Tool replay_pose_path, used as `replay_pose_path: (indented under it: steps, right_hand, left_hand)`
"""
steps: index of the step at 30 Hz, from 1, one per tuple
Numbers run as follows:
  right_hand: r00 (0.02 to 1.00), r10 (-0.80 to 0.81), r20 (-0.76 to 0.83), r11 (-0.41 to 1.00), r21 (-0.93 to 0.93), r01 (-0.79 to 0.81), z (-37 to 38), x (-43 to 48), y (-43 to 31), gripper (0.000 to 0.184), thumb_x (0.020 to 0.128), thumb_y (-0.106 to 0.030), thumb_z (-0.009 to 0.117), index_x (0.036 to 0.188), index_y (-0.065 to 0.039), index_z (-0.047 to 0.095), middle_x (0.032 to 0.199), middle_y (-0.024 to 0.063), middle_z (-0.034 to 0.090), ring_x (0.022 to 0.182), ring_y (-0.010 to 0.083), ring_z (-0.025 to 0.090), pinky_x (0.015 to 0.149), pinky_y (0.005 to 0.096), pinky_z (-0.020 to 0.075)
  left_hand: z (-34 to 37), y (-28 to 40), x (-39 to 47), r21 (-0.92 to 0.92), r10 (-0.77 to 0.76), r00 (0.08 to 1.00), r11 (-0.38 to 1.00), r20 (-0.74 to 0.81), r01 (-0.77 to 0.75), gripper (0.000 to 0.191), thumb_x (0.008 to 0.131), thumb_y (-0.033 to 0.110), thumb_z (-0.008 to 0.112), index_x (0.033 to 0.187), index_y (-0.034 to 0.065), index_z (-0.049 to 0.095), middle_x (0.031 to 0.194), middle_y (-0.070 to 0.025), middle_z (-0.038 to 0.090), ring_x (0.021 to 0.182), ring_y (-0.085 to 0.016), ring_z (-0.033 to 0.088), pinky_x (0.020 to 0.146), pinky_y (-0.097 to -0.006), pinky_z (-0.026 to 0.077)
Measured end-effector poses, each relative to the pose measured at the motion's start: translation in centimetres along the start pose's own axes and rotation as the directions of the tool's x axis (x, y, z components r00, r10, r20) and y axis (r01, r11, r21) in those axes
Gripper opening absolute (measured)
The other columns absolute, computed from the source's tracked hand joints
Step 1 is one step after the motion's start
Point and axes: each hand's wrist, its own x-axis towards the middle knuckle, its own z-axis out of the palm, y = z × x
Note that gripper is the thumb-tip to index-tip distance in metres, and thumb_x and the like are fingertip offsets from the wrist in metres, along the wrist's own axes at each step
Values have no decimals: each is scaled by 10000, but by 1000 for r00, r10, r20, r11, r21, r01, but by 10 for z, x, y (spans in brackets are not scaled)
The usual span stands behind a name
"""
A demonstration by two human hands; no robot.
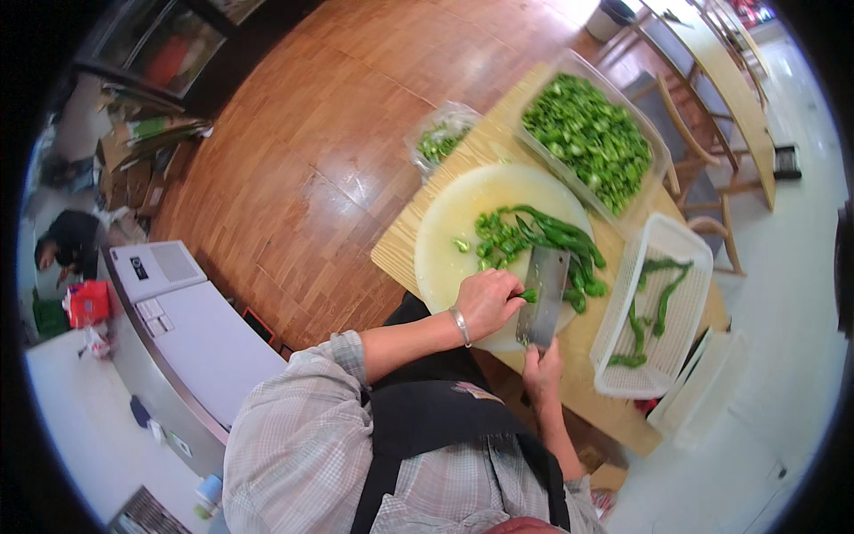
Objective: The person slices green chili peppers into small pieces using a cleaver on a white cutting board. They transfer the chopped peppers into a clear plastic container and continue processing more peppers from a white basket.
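Observation:
My left hand (486,302), with a silver bracelet at its wrist, grips a short piece of green chili pepper (528,296) whose end pokes out beside the blade. In my right hand (543,368) is the handle of a Chinese cleaver (544,294); its broad steel blade lies over the round whitish cutting board (444,220). Beyond my left hand, chopped green pepper pieces (497,233) are scattered on the board. Several whole long green peppers (557,230) are heaped at the board's right, partly hidden by the blade.
A clear plastic tub (657,143) of chopped green peppers (590,133) stands at the wooden table's (400,250) far corner. To the right, a white plastic basket (604,344) holds several peppers. A plastic bag (434,143) with green scraps hangs near the far edge. Another person (70,240) is at far left.

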Motion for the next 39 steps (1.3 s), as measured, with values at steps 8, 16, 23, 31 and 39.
replay_pose_path:
  steps: [8, 16, 23, 31, 39]
  right_hand:
    - [997, 57, 55, 998, -35, -55, -7, 1, 1, 263, 922, -115, 586, 1151, 11, 560, 856, 203, 686, 773, 356, 693, 681, 432, 525]
    - [995, 31, -95, 998, 62, -26, -17, -20, -5, 163, 938, -59, 615, 1077, 4, 559, 845, 141, 674, 725, 237, 650, 671, 342, 511]
    - [912, 291, -288, 876, 463, -134, -39, -30, -9, 223, 946, -39, 585, 1157, 28, 566, 910, 45, 664, 801, 103, 597, 738, 268, 497]
    - [946, 193, -262, 894, 443, -59, -40, -31, -6, 232, 951, -53, 579, 1171, 18, 564, 899, 57, 673, 779, 108, 605, 708, 283, 500]
    - [962, -36, 272, 990, 144, -3, 28, 20, -47, 235, 931, -115, 572, 1120, 21, 543, 814, 229, 656, 692, 312, 650, 656, 414, 507]
  left_hand:
    - [-116, -84, 139, -529, -402, 860, 826, -313, 194, 223, 879, 106, 754, 1047, -30, 700, 920, -60, 726, 822, -112, 661, 737, -275, 548]
    - [-50, -66, 128, 79, 233, 941, 972, -245, -220, 130, 867, 61, 694, 994, 85, 714, 845, -105, 676, 779, -288, 666, 680, -351, 546]
    - [80, 8, 53, 244, 357, 899, 876, 253, -416, 348, 770, 272, 786, 1059, 109, 683, 981, -87, 633, 912, -294, 612, 796, -420, 535]
    - [22, -11, 1, -183, -144, 973, 967, 181, 177, 358, 808, 169, 809, 1075, 29, 617, 911, -99, 688, 772, -182, 648, 654, -344, 528]
    - [-46, -30, -62, -609, -641, 767, 619, -29, 495, 469, 844, 128, 822, 1180, -11, 527, 883, -75, 692, 716, -84, 623, 569, -230, 489]
